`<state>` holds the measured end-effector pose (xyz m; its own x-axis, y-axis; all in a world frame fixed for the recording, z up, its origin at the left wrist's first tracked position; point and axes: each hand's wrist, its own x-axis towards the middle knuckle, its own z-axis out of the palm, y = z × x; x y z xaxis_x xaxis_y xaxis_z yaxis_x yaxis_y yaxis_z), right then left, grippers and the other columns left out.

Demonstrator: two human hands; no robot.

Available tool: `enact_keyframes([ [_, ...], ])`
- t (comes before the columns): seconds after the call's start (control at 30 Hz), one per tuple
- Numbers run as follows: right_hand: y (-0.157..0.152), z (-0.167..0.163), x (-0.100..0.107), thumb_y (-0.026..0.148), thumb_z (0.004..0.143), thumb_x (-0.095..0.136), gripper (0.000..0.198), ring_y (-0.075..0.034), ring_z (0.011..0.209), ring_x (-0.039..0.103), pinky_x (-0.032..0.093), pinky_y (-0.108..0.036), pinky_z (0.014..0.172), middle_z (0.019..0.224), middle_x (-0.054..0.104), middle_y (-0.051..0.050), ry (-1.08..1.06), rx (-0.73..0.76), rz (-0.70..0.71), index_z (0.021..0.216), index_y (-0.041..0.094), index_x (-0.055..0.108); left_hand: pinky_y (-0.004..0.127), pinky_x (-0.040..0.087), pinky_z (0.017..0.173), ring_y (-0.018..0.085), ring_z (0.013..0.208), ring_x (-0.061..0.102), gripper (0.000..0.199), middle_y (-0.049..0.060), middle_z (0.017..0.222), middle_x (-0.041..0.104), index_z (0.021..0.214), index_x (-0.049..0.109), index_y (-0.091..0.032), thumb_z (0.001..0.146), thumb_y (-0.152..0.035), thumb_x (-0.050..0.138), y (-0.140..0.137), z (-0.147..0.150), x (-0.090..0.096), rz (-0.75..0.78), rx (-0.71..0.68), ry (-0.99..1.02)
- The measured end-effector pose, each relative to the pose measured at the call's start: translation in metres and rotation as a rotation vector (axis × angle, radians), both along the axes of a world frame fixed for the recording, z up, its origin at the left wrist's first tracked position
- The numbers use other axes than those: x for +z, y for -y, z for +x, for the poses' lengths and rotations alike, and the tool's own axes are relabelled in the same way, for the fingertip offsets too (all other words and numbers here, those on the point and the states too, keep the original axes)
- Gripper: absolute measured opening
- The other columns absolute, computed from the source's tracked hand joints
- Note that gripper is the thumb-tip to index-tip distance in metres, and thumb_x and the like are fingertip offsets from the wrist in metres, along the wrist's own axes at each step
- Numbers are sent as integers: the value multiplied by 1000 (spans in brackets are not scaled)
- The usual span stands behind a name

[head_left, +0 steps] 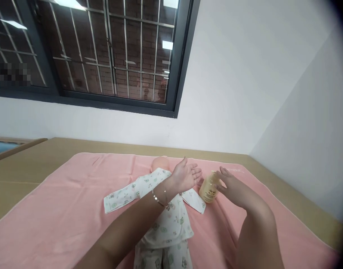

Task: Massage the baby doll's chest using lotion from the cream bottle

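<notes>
My left hand [186, 175] is stretched out palm up, its fingers spread and nothing lying on the palm that I can see. It hovers over the chest of a baby doll [160, 164] dressed in a white printed top [171, 220] and matching trousers [175, 257]. The left forearm crosses in front of the doll's body and hides part of it. To the right of the doll stands a yellowish bottle [209, 190], tilted a little. My right hand [230, 186] is at the bottle's upper right side with fingers extended; whether they touch it, I cannot tell.
A pink mat [76, 209] with some creases lies under the doll and bottle, on a wooden surface [25, 172]. Behind rises a white wall [222, 74] with a dark-framed barred window [178, 74]. A wooden rail [20, 148] beside something blue is at the far left.
</notes>
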<state>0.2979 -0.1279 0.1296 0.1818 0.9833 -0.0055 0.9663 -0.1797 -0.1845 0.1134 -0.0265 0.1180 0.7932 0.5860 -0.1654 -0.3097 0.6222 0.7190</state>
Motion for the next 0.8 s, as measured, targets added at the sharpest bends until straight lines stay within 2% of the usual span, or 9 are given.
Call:
enact_keyframes([
  [0.07, -6, -1, -4, 36, 92, 37, 60, -27, 144, 13, 26, -43, 114, 156, 15, -15, 6, 18, 7, 145, 7, 32, 34, 37, 108, 23, 141, 30, 81, 21, 154, 24, 147, 21, -4, 89, -60, 31, -10, 20, 1, -86, 38, 31],
  [0.13, -11, 0, -8, 35, 93, 37, 63, -26, 144, 17, 26, -42, 114, 156, 18, -16, 0, 13, -7, 147, 5, 27, 33, 42, 104, 24, 141, 28, 87, 23, 154, 22, 147, 17, -2, 87, -62, 33, -17, 35, -1, -156, 59, 39],
  [0.27, -17, -3, -11, 31, 93, 36, 52, -28, 137, 35, 35, -42, 109, 149, 36, -14, 16, -2, 15, 140, 11, 43, 34, 43, 103, 26, 143, 23, 91, 24, 155, 19, 148, 10, 2, 86, -63, 29, -20, 53, -9, -230, 47, 39],
  [0.4, -17, -7, 0, 25, 92, 33, 41, -30, 118, 57, 39, -46, 103, 127, 61, -13, 88, -33, 52, 120, 17, 62, 32, 44, 100, 25, 142, 25, 91, 24, 154, 21, 148, 12, 1, 84, -60, 33, -17, 51, -12, -236, 19, 25],
  [0.5, -17, -7, 4, 30, 94, 31, 42, -30, 111, 61, 40, -49, 100, 119, 66, -12, 71, -45, 47, 118, 19, 63, 30, 43, 101, 23, 142, 26, 89, 23, 155, 20, 147, 15, 1, 85, -59, 34, -13, 31, -5, -219, 19, 55],
  [0.57, -17, -8, 3, 35, 95, 29, 45, -30, 116, 58, 38, -52, 102, 125, 62, -12, 29, -54, 68, 122, 18, 61, 29, 41, 103, 22, 142, 28, 85, 22, 155, 22, 147, 17, 1, 87, -58, 32, -5, 11, 2, -211, 22, 99],
  [0.67, -16, -24, -1, 39, 96, 29, 51, -30, 134, 40, 26, -56, 111, 142, 47, -15, -4, -5, 213, 135, 13, 50, 30, 39, 105, 23, 140, 32, 83, 22, 154, 24, 147, 17, 1, 89, -56, 31, 14, -23, 10, -239, -4, 124],
  [0.73, -13, -45, -1, 41, 98, 28, 56, -26, 141, 26, 19, -54, 116, 150, 34, -14, -44, 118, 343, 144, 12, 35, 33, 38, 106, 24, 137, 38, 82, 23, 151, 30, 146, 19, 2, 89, -56, 32, 32, -42, 13, -257, -51, 149],
  [0.8, -8, -69, 0, 43, 99, 27, 59, -22, 144, 19, 18, -49, 117, 155, 24, -10, -101, 297, 413, 151, 16, 20, 35, 36, 108, 25, 133, 43, 80, 22, 147, 38, 145, 25, 0, 90, -58, 32, 50, -60, 17, -251, -87, 190],
])
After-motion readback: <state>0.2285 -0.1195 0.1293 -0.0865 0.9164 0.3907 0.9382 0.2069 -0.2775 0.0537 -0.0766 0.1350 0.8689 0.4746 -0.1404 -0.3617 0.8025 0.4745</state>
